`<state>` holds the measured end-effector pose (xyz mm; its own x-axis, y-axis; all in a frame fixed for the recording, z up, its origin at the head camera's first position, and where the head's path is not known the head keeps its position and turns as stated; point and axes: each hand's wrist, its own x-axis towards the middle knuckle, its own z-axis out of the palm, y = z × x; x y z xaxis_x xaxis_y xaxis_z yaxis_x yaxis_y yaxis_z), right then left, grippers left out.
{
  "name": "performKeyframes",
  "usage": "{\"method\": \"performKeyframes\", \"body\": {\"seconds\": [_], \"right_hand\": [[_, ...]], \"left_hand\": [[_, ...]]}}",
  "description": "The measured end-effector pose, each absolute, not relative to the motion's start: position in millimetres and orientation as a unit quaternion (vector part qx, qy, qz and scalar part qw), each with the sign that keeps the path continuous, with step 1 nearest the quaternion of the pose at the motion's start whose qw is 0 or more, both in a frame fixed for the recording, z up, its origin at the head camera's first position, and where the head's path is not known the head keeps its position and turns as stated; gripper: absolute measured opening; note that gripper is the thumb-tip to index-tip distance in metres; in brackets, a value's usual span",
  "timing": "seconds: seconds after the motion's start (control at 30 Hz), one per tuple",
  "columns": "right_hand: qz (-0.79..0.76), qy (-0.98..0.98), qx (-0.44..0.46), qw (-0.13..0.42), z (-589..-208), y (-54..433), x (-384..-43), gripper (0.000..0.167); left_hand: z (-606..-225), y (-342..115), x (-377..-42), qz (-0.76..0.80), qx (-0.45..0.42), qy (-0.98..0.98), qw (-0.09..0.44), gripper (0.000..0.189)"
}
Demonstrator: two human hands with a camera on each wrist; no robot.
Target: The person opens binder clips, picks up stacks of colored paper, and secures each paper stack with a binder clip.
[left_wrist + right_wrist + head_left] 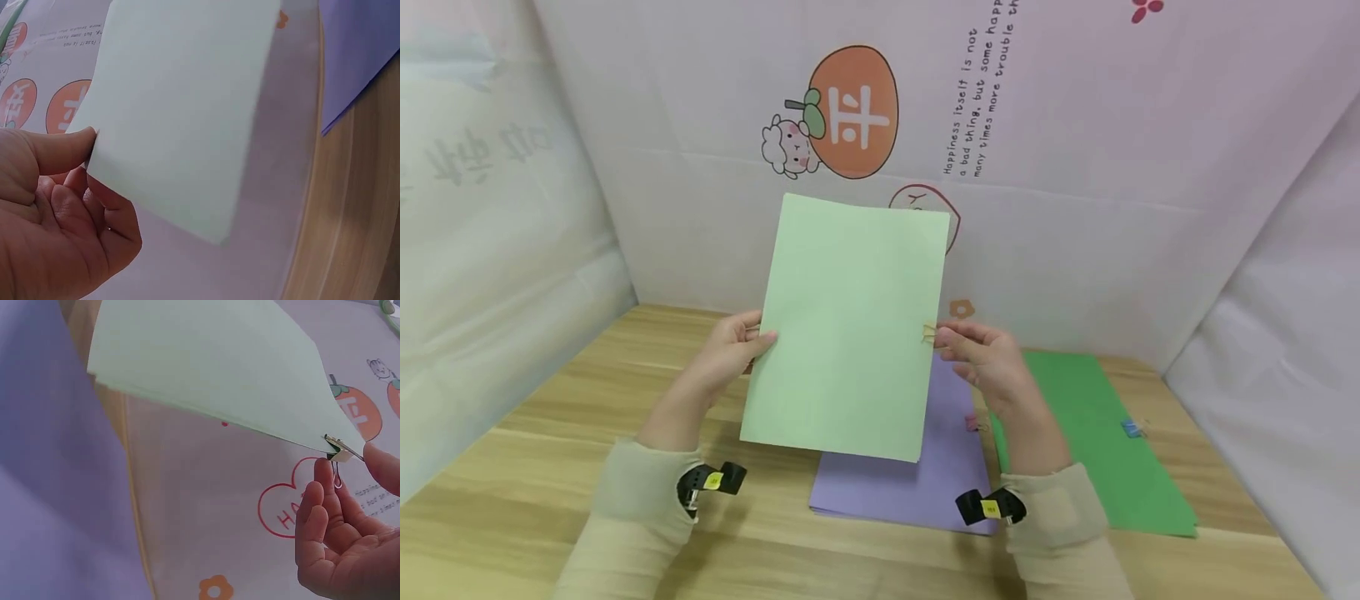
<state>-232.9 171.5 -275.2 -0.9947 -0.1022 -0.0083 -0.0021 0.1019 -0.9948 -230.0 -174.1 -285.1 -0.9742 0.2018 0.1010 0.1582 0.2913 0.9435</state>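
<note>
A light green sheet stack [850,325] is held up, tilted, above the table. My left hand [733,346] pinches its left edge between thumb and fingers; in the left wrist view the thumb [65,150] lies on the front face. At the right edge, a pale yellow binder clip [340,451] sits on the paper with its wire handles showing. My right hand [985,358] grips this clip, thumb on one handle and fingers by the other. Below lies a purple paper stack [887,492] with a pink binder clip [973,422] on its right edge, partly hidden by the green paper.
Right of the purple stack, green paper [1097,442] lies on the wooden table [760,533], a blue binder clip [1131,428] on its right edge. A printed white cloth [1075,267] hangs behind the table, and more cloth stands at both sides.
</note>
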Motion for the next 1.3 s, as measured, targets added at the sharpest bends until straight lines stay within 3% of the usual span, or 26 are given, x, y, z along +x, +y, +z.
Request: {"method": "performKeyframes", "body": {"seconds": [0.43, 1.3], "right_hand": [[-0.618, 0.782, -0.047, 0.059, -291, 157, -251, 0.045], [-0.534, 0.836, -0.079, 0.102, -289, 91, -271, 0.031]], "left_hand": [[-298, -191, -233, 0.559, 0.106, 0.822, 0.022, 0.046], [-310, -258, -254, 0.522, 0.067, 0.849, 0.043, 0.056]]}}
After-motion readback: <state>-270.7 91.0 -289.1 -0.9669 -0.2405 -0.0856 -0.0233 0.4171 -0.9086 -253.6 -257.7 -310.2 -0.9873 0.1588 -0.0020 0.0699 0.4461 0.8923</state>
